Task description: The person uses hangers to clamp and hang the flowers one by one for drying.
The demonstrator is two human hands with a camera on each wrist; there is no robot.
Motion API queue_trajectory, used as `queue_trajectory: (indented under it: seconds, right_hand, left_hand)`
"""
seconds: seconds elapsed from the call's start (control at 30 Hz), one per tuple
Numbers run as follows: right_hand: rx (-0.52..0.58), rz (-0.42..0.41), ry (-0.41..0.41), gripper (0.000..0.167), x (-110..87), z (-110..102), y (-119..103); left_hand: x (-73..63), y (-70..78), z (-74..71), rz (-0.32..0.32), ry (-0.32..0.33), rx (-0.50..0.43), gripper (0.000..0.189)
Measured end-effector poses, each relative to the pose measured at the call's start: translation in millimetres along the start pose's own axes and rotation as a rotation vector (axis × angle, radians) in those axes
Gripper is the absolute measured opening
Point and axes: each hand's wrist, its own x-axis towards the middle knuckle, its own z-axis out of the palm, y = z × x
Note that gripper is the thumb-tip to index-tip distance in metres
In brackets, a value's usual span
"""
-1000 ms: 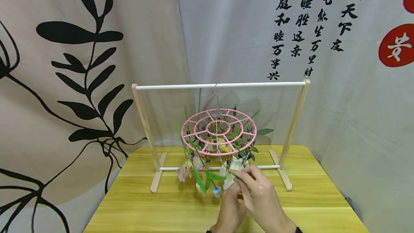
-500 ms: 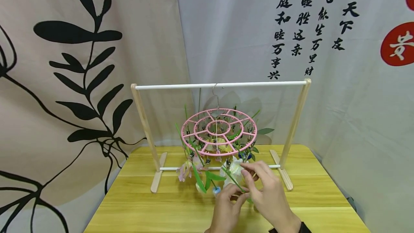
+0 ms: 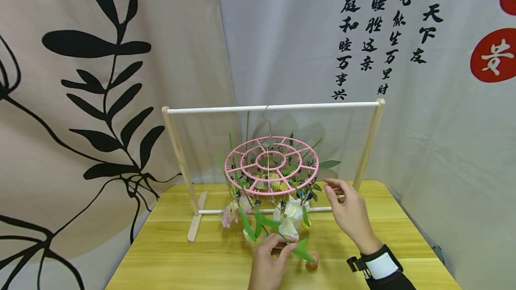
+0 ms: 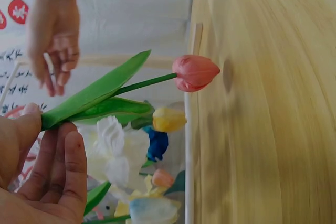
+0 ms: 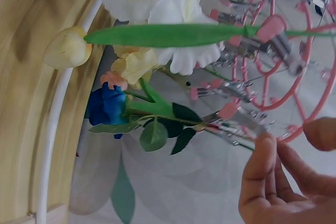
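Note:
My left hand [image 3: 270, 254] pinches an artificial pink tulip [image 4: 194, 73] by its green stem and leaves [image 4: 100, 90], low in front of the hanger. In the head view the tulip's bloom points down to the right. My right hand [image 3: 350, 214] holds nothing, its fingers bent loosely and the thumb apart, just right of the round pink clip hanger [image 3: 270, 193]. Its fingertips are right by a metal clip [image 5: 252, 121] in the right wrist view. From the hanger hang a white flower [image 3: 288, 218], a yellow tulip [image 5: 65, 51] and a blue flower [image 5: 107, 108].
The hanger hooks onto the white top bar [image 3: 314, 106] of a wooden rack, whose right post [image 3: 368, 142] stands behind my right hand. The rack stands on a wooden table [image 3: 181, 263]. A printed curtain [image 3: 435, 138] hangs behind it.
Both hands were together at the stem. The right hand has let go and moved up and right beside the hanger. The left hand keeps the tulip, slightly lower and further left.

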Motion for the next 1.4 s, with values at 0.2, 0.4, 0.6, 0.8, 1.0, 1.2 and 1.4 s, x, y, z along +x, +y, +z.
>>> queue_trajectory:
  seconds: [0.2, 0.4, 0.6, 0.8, 1.0, 1.2, 1.4]
  right_hand:
    - [0.109, 0.085, -0.178, 0.034, 21.2, 6.6, 17.6]
    - [0.235, 0.159, -0.266, 0.041, 38.8, 15.5, 27.8]
    - [0.304, 0.198, -0.320, 0.043, 46.1, 17.0, 31.5]
    - [0.379, 0.223, -0.347, 0.040, 47.7, 17.4, 34.3]
    - [0.442, 0.245, -0.383, 0.040, 44.7, 18.8, 36.2]
    - [0.461, 0.254, -0.411, 0.041, 40.4, 20.9, 33.1]
    - [0.480, 0.257, -0.431, 0.038, 35.0, 22.6, 25.7]
  left_hand:
    - [-2.4, 0.6, -12.1, -0.001, 0.042, -0.015, 0.009]
    - [-2.2, 2.1, -18.0, 0.027, 0.060, -0.038, 0.009]
    - [-0.9, 3.1, -19.1, 0.043, 0.080, -0.043, 0.009]
    - [-1.7, 4.1, -20.3, 0.021, 0.088, -0.043, 0.008]
    - [-2.6, 5.2, -21.7, 0.023, 0.097, -0.046, 0.006]
    - [-3.9, 6.5, -23.1, 0.008, 0.111, -0.040, 0.007]
    - [-3.1, 8.3, -23.5, 0.006, 0.132, -0.037, 0.005]
